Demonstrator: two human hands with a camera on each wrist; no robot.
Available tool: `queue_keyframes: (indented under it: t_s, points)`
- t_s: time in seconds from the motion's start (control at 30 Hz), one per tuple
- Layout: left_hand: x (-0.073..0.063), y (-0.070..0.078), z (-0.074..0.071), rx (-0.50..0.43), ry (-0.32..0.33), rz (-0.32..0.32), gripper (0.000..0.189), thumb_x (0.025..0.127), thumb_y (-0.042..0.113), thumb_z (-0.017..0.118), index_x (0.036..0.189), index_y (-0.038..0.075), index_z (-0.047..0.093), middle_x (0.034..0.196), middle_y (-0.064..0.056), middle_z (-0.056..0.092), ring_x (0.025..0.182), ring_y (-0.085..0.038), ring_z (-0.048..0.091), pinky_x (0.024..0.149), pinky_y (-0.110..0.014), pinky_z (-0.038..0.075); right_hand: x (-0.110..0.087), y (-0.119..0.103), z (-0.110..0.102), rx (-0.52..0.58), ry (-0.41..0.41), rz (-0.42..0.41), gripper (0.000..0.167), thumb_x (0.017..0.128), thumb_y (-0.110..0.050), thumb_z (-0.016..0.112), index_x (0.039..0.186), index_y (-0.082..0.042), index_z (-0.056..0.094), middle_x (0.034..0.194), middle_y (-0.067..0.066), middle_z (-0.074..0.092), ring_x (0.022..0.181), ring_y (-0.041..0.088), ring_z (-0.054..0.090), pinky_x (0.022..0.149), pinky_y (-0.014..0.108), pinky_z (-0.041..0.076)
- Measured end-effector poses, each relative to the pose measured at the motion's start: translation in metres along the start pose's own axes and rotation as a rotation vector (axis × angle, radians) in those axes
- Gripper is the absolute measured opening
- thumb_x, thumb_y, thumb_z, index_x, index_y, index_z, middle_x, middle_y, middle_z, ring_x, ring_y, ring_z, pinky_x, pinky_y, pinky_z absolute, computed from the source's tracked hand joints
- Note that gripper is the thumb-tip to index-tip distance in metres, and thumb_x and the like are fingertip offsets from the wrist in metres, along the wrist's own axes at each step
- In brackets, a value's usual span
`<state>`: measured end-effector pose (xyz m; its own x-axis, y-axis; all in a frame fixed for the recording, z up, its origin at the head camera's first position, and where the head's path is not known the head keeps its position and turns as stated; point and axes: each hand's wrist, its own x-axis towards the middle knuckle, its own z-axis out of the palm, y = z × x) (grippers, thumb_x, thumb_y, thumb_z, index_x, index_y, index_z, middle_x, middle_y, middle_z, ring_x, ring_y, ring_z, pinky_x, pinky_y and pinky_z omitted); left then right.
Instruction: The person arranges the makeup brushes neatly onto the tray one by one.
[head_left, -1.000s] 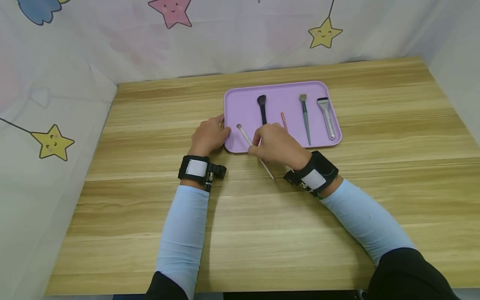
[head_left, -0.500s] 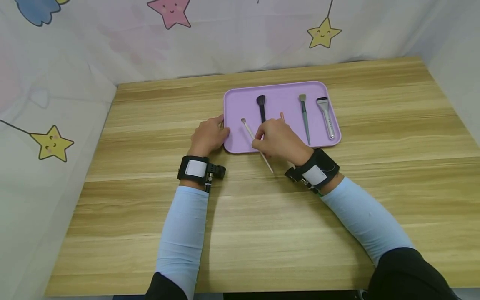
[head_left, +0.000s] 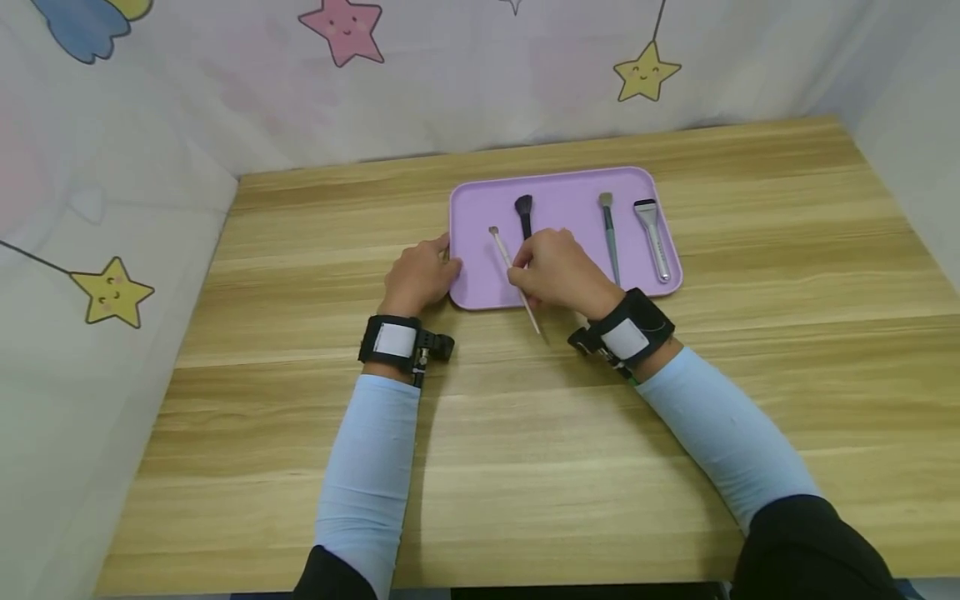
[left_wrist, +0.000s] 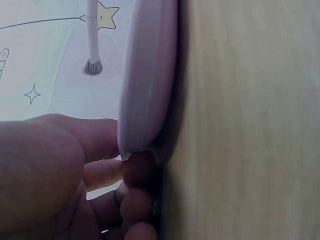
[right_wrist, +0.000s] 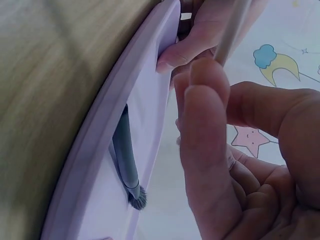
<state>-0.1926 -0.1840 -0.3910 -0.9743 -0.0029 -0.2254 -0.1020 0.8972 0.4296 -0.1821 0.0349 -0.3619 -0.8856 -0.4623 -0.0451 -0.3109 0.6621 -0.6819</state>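
Thin and white-handled, a makeup brush (head_left: 501,242) is pinched between the thumb and fingers of my right hand (head_left: 558,271). It slants over the front of the purple tray (head_left: 558,190), small bristle tip toward the back and handle end past the front rim. In the left wrist view the tip of the white brush (left_wrist: 93,47) hangs above the tray. My left hand (head_left: 417,273) grips the tray's left edge, thumb on the rim; the left wrist view shows its fingers (left_wrist: 137,205) curled at the tray's underside. A black brush (head_left: 524,215) lies partly behind my right hand.
In the tray's right half lie a green-handled brush (head_left: 609,237) and a flat silver brush (head_left: 654,239). The tray rests on a wood-grain table (head_left: 525,458), near the back edge. Behind the table hangs a white cloth (head_left: 465,92) printed with stars.
My right hand has moved slightly toward the back of the tray, carrying the white brush farther over it. The small orange brush is now hidden behind that hand. My left hand keeps its place.
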Motion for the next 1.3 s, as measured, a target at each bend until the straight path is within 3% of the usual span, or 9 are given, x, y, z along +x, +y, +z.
queue_keyframes:
  t_s: [0.1,0.6,0.7,0.77,0.87,1.0,1.17,1.23,1.3]
  points:
    - [0.001,-0.001,0.001,0.003,-0.001,0.005,0.059,0.101,0.037,0.051,0.157,0.019,0.04,0.147,-0.016,0.052,0.096,-0.034,0.057,0.067,-0.042,0.044,0.005,0.0,0.002,0.038,-0.01,0.042,0.017,0.09,-0.011,0.062,0.089,-0.003,0.077,0.055,0.0,0.066,0.049,0.016,0.066,0.052,0.03,0.053]
    - [0.002,0.002,0.002,0.009,0.002,0.013,0.058,0.101,0.036,0.051,0.156,0.021,0.042,0.139,-0.016,0.058,0.093,-0.034,0.058,0.067,-0.042,0.044,0.026,0.006,0.003,0.115,-0.027,0.096,0.015,0.093,-0.009,0.063,0.089,0.002,0.074,0.058,0.007,0.068,0.05,0.017,0.067,0.047,0.026,0.053]
    - [0.002,0.001,0.003,0.009,0.002,0.016,0.058,0.1,0.035,0.051,0.156,0.021,0.042,0.137,-0.015,0.059,0.092,-0.033,0.058,0.067,-0.041,0.044,0.029,0.007,0.005,0.111,-0.025,0.11,0.015,0.093,-0.009,0.063,0.088,0.001,0.073,0.058,0.007,0.068,0.05,0.017,0.067,0.053,0.032,0.056]
    - [0.002,0.001,0.004,0.005,0.003,0.017,0.058,0.1,0.035,0.051,0.156,0.02,0.043,0.134,-0.015,0.06,0.088,-0.033,0.058,0.065,-0.04,0.043,0.032,0.008,0.007,0.077,-0.022,0.114,0.015,0.093,-0.011,0.063,0.087,-0.001,0.074,0.057,0.005,0.068,0.05,0.017,0.067,0.073,0.038,0.058]
    - [0.002,0.001,0.006,-0.005,0.004,0.02,0.058,0.1,0.034,0.051,0.155,0.019,0.043,0.128,-0.014,0.062,0.083,-0.032,0.057,0.063,-0.039,0.041,0.037,0.01,0.009,0.022,-0.009,0.118,0.016,0.093,-0.014,0.064,0.085,-0.005,0.075,0.057,0.002,0.067,0.051,0.016,0.067,0.104,0.054,0.038]
    - [0.002,0.002,0.007,-0.01,0.013,0.031,0.058,0.1,0.033,0.051,0.155,0.018,0.044,0.126,-0.014,0.062,0.082,-0.031,0.057,0.062,-0.038,0.04,0.042,0.011,0.011,-0.01,0.011,0.137,0.018,0.091,-0.015,0.062,0.08,-0.008,0.076,0.056,0.001,0.067,0.05,0.016,0.067,0.107,0.061,0.029]
    - [0.002,0.004,0.007,-0.015,0.006,0.036,0.058,0.1,0.033,0.052,0.155,0.019,0.043,0.123,-0.015,0.063,0.082,-0.032,0.057,0.062,-0.039,0.041,0.046,0.01,0.012,-0.008,0.022,0.172,0.019,0.09,-0.012,0.061,0.078,-0.007,0.075,0.055,0.003,0.067,0.049,0.016,0.066,0.094,0.049,0.045]
    - [0.001,0.005,0.007,-0.01,0.005,0.035,0.058,0.1,0.033,0.052,0.155,0.02,0.043,0.124,-0.015,0.063,0.083,-0.032,0.058,0.064,-0.04,0.042,0.048,0.009,0.013,-0.011,0.023,0.174,0.021,0.09,-0.01,0.06,0.076,-0.006,0.074,0.055,0.003,0.066,0.048,0.016,0.065,0.076,0.039,0.053]
    - [0.001,0.005,0.007,-0.003,0.007,0.036,0.058,0.1,0.033,0.052,0.155,0.019,0.044,0.128,-0.015,0.062,0.087,-0.032,0.058,0.067,-0.042,0.044,0.051,0.008,0.014,-0.015,0.026,0.175,0.023,0.09,-0.009,0.058,0.074,-0.005,0.074,0.054,0.004,0.066,0.046,0.016,0.065,0.057,0.031,0.052]
